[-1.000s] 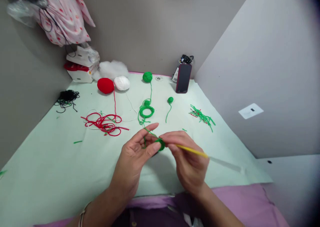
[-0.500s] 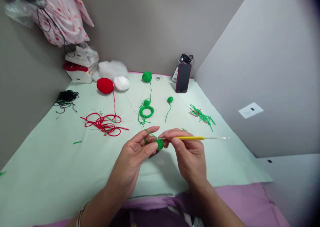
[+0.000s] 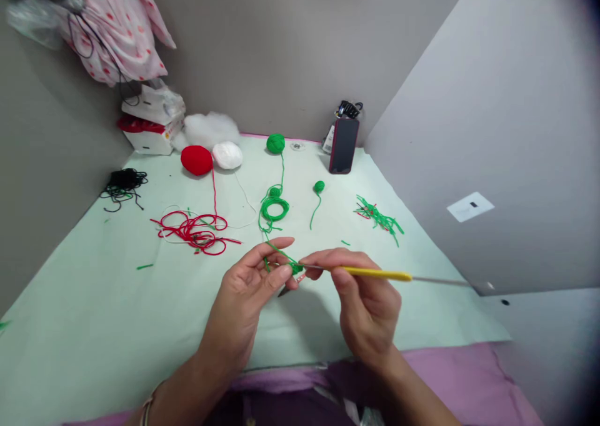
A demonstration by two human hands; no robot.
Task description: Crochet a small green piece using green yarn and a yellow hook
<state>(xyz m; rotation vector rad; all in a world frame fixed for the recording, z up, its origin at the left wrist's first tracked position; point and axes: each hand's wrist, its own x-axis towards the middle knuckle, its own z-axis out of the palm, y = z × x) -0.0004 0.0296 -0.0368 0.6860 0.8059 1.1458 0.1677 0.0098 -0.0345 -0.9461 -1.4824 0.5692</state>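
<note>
Over the green mat, pinching a green crochet piece in the left hand and a yellow hook in the right hand. Held lower than 0.5 s ago, dipping rightward. Farther back, red yarn, 1 green ball, phone against grey wall.

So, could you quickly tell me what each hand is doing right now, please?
Left hand: closed, pinching the small green crochet piece.
Right hand: closed, holding the yellow crochet hook.

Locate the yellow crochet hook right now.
Head view, centre-right: the crochet hook lies in the right hand, its tip at the green crochet piece that the left hand pinches.
</note>
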